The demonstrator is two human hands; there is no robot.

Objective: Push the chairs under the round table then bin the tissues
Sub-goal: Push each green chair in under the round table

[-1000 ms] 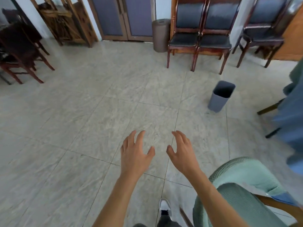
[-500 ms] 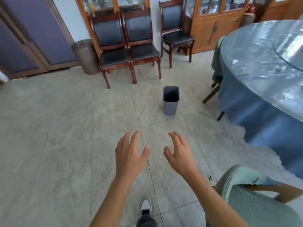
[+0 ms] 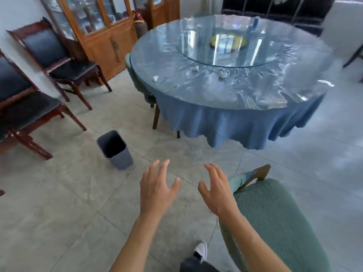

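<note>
The round table (image 3: 225, 122) wears a blue cloth under clear plastic, with a glass turntable in the middle. Crumpled white tissues (image 3: 222, 74) lie near its front edge, another tissue (image 3: 155, 78) further left. A green padded chair (image 3: 279, 218) stands at lower right, pulled well away from the table. A second green chair (image 3: 141, 83) sits tucked at the table's left side. A grey bin (image 3: 115, 151) stands on the floor left of the table. My left hand (image 3: 157, 189) and right hand (image 3: 218, 189) hover over the floor, fingers spread, holding nothing; the right hand is beside the near chair's backrest.
Dark wooden chairs (image 3: 59, 61) with black seats line the left wall. A wooden glass-fronted cabinet (image 3: 102, 34) stands behind them. Tiled floor lies between me and the table. My shoe (image 3: 201, 250) shows at the bottom.
The view has swung right, bringing the whole round table and its tissues into sight. The bin has shifted to the left of the frame. Both hands stay spread and held in front.
</note>
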